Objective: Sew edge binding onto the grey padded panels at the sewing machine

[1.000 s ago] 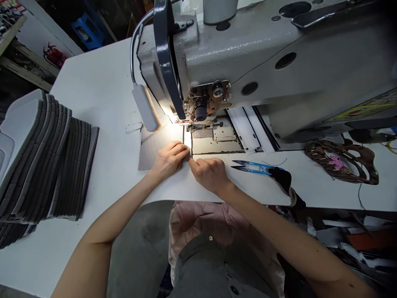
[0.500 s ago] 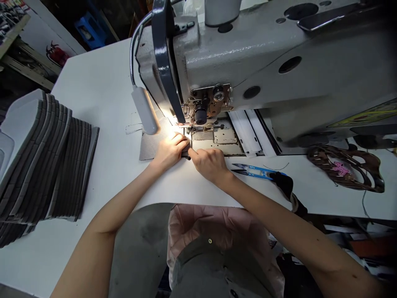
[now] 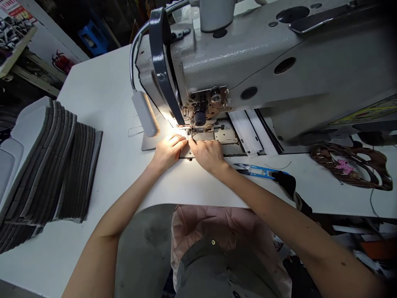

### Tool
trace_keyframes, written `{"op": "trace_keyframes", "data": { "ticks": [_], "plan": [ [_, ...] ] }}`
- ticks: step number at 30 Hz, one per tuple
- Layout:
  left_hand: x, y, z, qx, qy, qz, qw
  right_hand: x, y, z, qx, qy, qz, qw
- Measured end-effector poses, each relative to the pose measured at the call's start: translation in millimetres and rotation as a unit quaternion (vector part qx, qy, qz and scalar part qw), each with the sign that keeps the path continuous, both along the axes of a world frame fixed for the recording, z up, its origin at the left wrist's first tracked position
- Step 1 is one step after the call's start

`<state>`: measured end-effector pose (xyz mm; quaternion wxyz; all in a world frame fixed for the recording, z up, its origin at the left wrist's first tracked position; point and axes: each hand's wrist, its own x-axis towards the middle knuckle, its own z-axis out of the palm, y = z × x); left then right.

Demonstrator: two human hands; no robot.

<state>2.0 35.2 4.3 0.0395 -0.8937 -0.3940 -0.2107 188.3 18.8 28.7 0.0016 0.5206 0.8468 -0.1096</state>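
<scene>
A grey fabric piece (image 3: 150,141) lies flat at the needle area of a sewing machine (image 3: 248,62), lit by a small white lamp (image 3: 144,114). My left hand (image 3: 169,152) rests on the right part of the fabric, fingers pressed together and pointing at the presser foot. Just right of it, my right hand (image 3: 207,155) is closed, with thumb and forefinger pinched at the fabric's edge in front of the foot. The fingertips of both hands nearly touch. The needle tip is hard to make out in the glare.
A tall stack of grey padded pieces (image 3: 71,165) stands on the white table (image 3: 124,178) at the left. Blue thread snips (image 3: 259,170) lie right of my right hand, beside a black cloth (image 3: 287,184). A brown openwork item (image 3: 353,167) is farther right.
Both hands and the fabric have moved slightly away from me, toward the needle. The view has shifted a little.
</scene>
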Motion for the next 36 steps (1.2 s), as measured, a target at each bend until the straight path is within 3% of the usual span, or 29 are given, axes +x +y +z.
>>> {"op": "trace_keyframes", "data": {
  "ticks": [11,29,36],
  "plan": [
    [1,27,-10.3,0.016,-0.046,0.005,0.999,2,-19,-5.5,0.003,0.018,0.033,0.999],
    [2,26,-15.4,0.057,-0.082,0.010,0.995,3,-21,-13.0,0.028,0.029,0.020,0.999],
    [1,21,-17.7,0.023,-0.085,0.025,0.996,4,-22,-14.5,0.024,0.046,0.021,0.998]
  ]
}}
